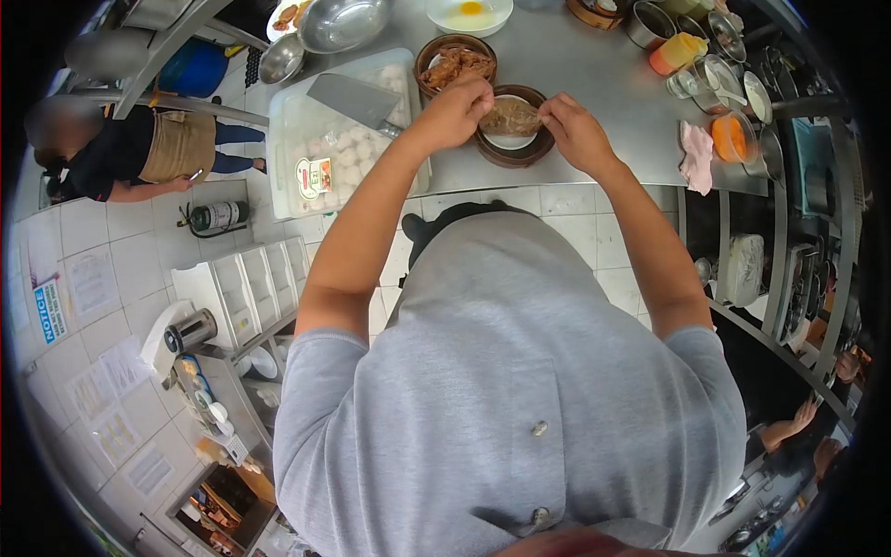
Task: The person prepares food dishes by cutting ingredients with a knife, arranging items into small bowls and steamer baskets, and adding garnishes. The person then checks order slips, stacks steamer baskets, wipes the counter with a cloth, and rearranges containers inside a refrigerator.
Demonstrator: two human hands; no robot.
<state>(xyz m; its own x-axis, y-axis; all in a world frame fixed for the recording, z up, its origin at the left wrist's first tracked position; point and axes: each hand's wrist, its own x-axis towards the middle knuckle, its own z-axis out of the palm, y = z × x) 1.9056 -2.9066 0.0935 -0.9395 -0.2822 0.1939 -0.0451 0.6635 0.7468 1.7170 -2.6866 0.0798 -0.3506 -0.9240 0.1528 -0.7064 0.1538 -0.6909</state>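
In a small round steamer basket (516, 160) lies a thin brown, wrinkled piece (510, 117) over a white liner; its exact kind is unclear. My right hand (568, 125) pinches the right end of this piece at the basket's rim. My left hand (457, 113) is closed at its left end, fingertips pressed together. Just behind my left hand stands a second steamer basket (424, 58) filled with brown, crisp-looking food (458, 67).
Left of the baskets, a cleaver (355, 100) rests on a clear plastic tub (278, 139) of pale round balls. Metal bowls (343, 23) and a bowl with egg yolk (470, 11) stand behind. A pink cloth (695, 156) and sauce containers (733, 137) lie right. A person (148, 144) stands left.
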